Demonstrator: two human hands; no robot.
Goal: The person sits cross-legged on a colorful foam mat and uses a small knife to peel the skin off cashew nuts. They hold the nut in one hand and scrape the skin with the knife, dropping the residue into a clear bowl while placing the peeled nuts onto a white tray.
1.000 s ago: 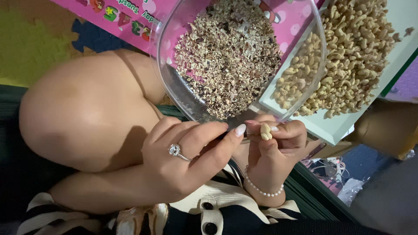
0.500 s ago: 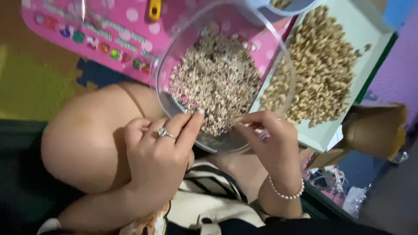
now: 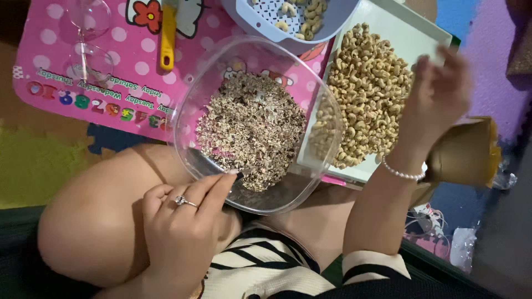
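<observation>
My left hand (image 3: pixel 180 221), with a ring on one finger, lies on my bare knee, and its fingertips touch the near rim of a clear plastic bowl (image 3: pixel 185 105). The bowl holds a heap of brown and white nut skins (image 3: pixel 252 130). My right hand (image 3: pixel 438 97), with a bead bracelet at the wrist, is raised and blurred over the right edge of a white tray (image 3: pixel 413 30) heaped with pale cashew nuts (image 3: pixel 366 94). Its fingers are spread and I see nothing in it.
A blue-grey colander (image 3: pixel 266 16) with a few cashews stands behind the bowl. A pink dotted mat (image 3: pixel 61 61) carries a yellow-handled tool (image 3: pixel 167 36) and a clear glass (image 3: pixel 88 33). A brown and orange object (image 3: pixel 465 152) sits to the right of my right wrist.
My right hand left the spot beside my left hand and rose to the right, over the cashew tray. The nut it pinched is no longer visible. The view tilted up, showing the mat and colander.
</observation>
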